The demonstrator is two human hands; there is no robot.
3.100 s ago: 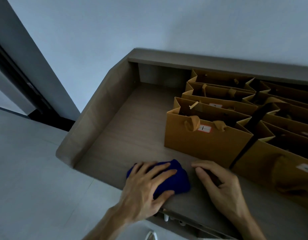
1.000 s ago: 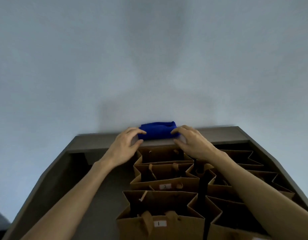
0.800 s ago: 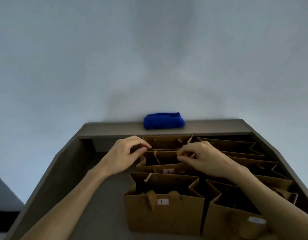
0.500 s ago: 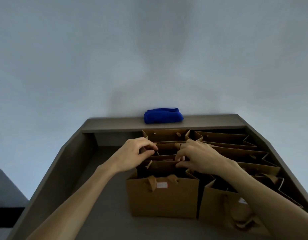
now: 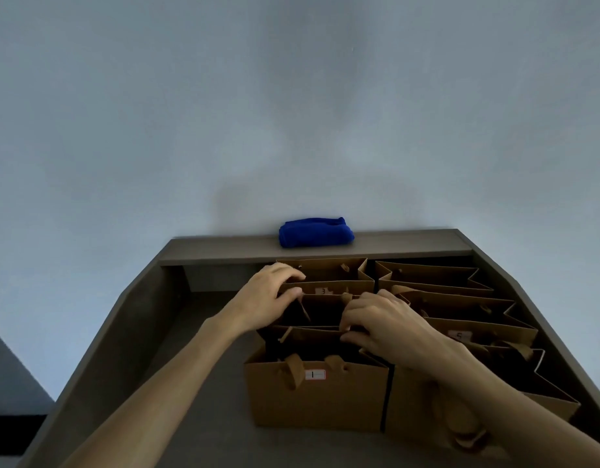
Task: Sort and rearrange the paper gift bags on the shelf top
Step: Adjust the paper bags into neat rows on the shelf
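Two columns of brown paper gift bags fill the lower centre and lower right of the frame, standing upright and open-topped on the grey shelf top (image 5: 204,383), packed one behind another. In the left column the nearest bag (image 5: 317,396) carries a white label marked 1 (image 5: 315,374) between its two folded paper handles. Behind it stands the second bag (image 5: 320,314), and behind that the third bag (image 5: 329,288), whose front label reads 3. The right column (image 5: 460,319) runs from the lower right corner back toward the rear ledge; one of its bags shows a label that seems to read 5, the others are too dark to read.

Both bare hands are at the second bag. The left hand (image 5: 264,302) curls over that bag's left top edge, thumb and fingers pinching the rim close to the front of the third bag. The right hand (image 5: 379,324) is bent at the knuckles over the right top edge of the same bag, fingertips tucked down at its rim, gripping it.

A folded blue cloth (image 5: 316,232) lies on the raised rear ledge (image 5: 410,246) in the middle of the frame, against the pale wall (image 5: 291,113), apart from the bags.
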